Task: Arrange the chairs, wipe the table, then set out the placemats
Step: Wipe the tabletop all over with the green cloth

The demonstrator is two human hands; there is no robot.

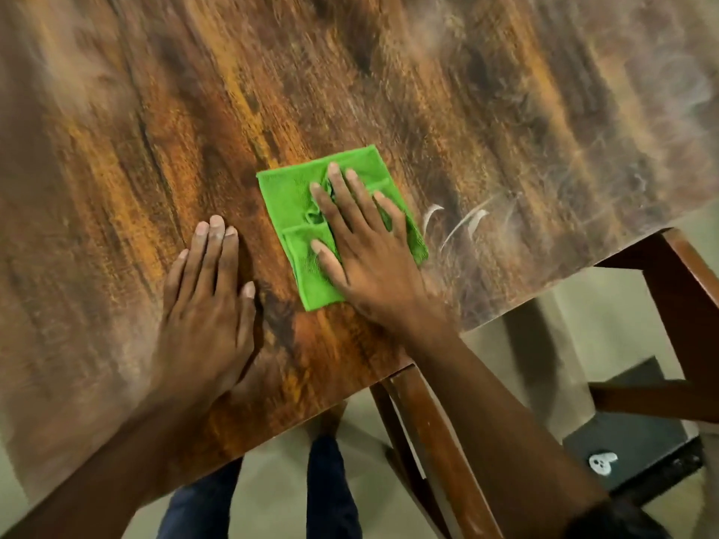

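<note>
A folded bright green cloth [290, 206] lies on the brown wood-grain table [389, 72], near its front edge. My right hand [363, 250] presses flat on the cloth with fingers spread, covering its right half. My left hand [206, 301] rests palm down on the bare tabletop just left of the cloth, fingers together and holding nothing. Pale smeared streaks [459, 223] mark the table surface to the right of the cloth. No placemats are in view.
A dark wooden chair frame [435, 441] stands under the table's front edge, and another wooden frame piece [684, 305] shows at the right. A black box with a white logo [630, 445] sits on the beige floor. My legs [330, 492] stand below the table edge.
</note>
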